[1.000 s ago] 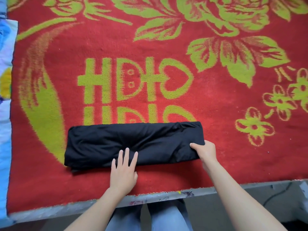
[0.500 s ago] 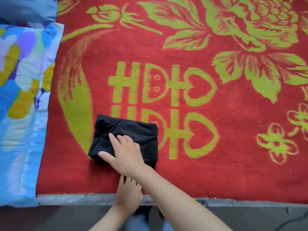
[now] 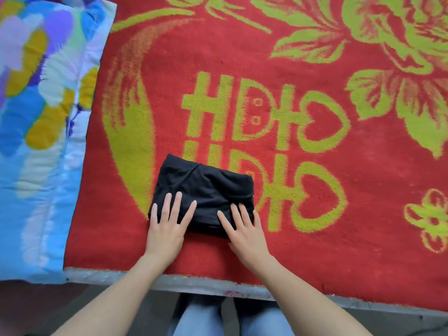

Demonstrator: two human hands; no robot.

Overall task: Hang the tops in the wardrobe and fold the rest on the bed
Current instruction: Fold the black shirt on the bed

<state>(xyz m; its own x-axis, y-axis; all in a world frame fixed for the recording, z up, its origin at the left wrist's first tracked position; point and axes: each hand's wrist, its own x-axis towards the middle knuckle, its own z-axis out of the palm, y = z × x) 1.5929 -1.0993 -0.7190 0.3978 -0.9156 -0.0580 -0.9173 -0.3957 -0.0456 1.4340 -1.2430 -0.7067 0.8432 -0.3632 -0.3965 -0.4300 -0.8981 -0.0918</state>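
A black garment [image 3: 206, 185], folded into a small thick rectangle, lies on the red blanket [image 3: 242, 69] near the bed's front edge. My left hand [image 3: 168, 221] lies flat on its near left corner with straight, spread fingers. On the near right corner my right hand [image 3: 242, 226] presses down the same way, fingers straight. Neither hand grips the cloth.
The red blanket with green flowers and lettering covers most of the bed. A blue, yellow and purple quilt [image 3: 36, 117] lies along the left side. The bed's pale front edge [image 3: 194, 284] runs below my wrists, with my jeans-clad legs [image 3: 218, 318] beneath.
The long black strip was folded over from the right into a compact rectangle. My right hand crossed over to the left, then both hands settled flat on the near corners of the bundle.
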